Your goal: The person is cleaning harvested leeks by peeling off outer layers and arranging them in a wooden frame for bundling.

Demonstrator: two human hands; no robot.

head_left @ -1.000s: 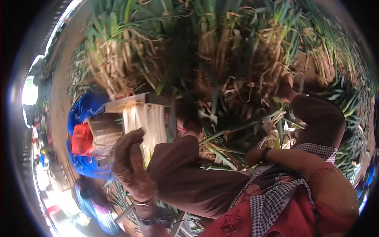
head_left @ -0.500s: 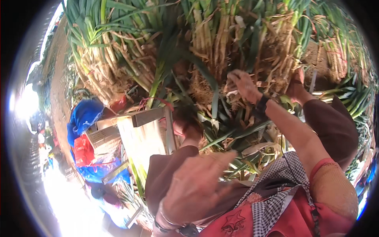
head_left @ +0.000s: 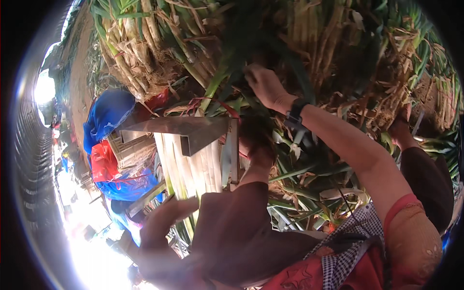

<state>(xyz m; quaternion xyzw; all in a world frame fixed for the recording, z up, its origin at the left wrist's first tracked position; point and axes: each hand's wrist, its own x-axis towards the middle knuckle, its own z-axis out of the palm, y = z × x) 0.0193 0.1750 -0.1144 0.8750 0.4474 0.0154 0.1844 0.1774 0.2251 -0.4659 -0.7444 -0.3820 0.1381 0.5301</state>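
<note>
My right hand point(head_left: 265, 86) reaches forward, its fingers curled down in shadow beside dark green leaves point(head_left: 237, 55) at the foot of the standing green onion bundles. Whatever lies inside those fingers is hidden. My left hand point(head_left: 166, 227), smeared by motion, hangs empty low on the left with thumb and fingers apart. Just beyond it, peeled pale green onion stalks point(head_left: 191, 166) lie in a metal frame point(head_left: 179, 126) beside my left leg. Large unpeeled green onions point(head_left: 316, 41) with dry skins and earthy roots stand in front of me.
A blue plastic bag point(head_left: 110, 112), a red bag point(head_left: 103, 160) and a woven basket point(head_left: 130, 154) sit left of the frame. Loose leaves and peelings point(head_left: 299, 166) litter the ground between my feet. More green onions point(head_left: 447, 96) stand far right.
My right hand has moved left and forward, toward the dark leaves. My left hand has swung left and lower. The view has shifted, bringing the frame and peeled stalks further into sight.
</note>
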